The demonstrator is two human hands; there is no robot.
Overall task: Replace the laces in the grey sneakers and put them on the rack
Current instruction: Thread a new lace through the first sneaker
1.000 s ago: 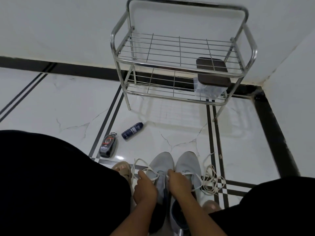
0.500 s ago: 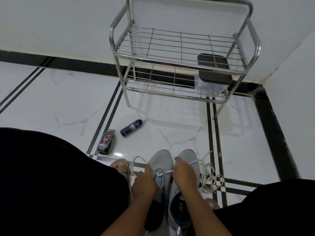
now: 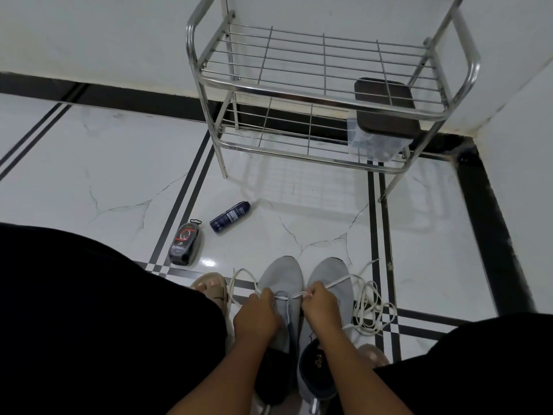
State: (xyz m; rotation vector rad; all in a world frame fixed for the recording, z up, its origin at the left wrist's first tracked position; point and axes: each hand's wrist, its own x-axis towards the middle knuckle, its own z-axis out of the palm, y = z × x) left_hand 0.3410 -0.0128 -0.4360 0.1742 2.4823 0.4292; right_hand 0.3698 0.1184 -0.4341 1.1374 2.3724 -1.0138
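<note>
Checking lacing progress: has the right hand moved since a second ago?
Yes. The right hand slid toward the right sneaker's toe, pulling the lace.

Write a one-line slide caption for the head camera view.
Left hand and right hand pull a white lace across the left grey sneaker, metal rack beyond.

rack (image 3: 329,113): shiny metal wire | floor (image 3: 104,175): glossy tile | sneakers (image 3: 281,280): matt cloth

Glossy white marble-look floor tiles (image 3: 119,175), veined and crossed by paired black inlay lines (image 3: 185,202), meet plain white walls (image 3: 89,34) above a black skirting band (image 3: 119,95). Dim, even light leaves a small glare spot near the line crossing.
</note>
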